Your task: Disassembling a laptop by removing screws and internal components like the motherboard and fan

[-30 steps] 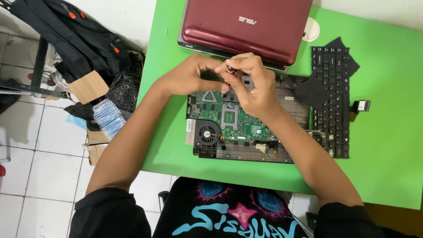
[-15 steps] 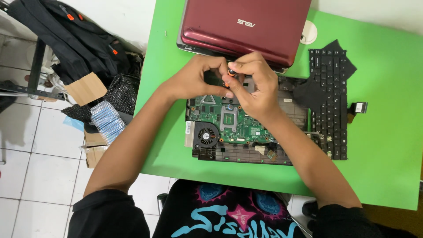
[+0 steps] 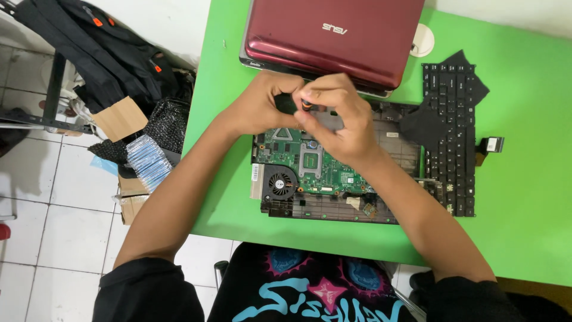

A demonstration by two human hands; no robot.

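An opened laptop base (image 3: 393, 128) lies on the green table (image 3: 524, 197), baring a green motherboard (image 3: 298, 158) and a round black fan (image 3: 280, 182). Its maroon lid (image 3: 333, 36) is folded back behind it. My right hand (image 3: 342, 122) pinches a small dark screwdriver with an orange band (image 3: 305, 103) over the base's rear edge. My left hand (image 3: 259, 107) curls in from the left, and its fingertips meet the same tool. The tool's tip is hidden by my fingers.
A detached black keyboard (image 3: 456, 140) with a ribbon cable lies right of the base. A white round object (image 3: 422, 40) sits by the lid. Left of the table, on the tiled floor, are black bags (image 3: 101, 53), a cardboard piece (image 3: 119, 117) and stacked clear cases (image 3: 146, 161).
My two hands have drawn closer together over the base's rear edge, and the left fingertips now touch the right ones at the tool.
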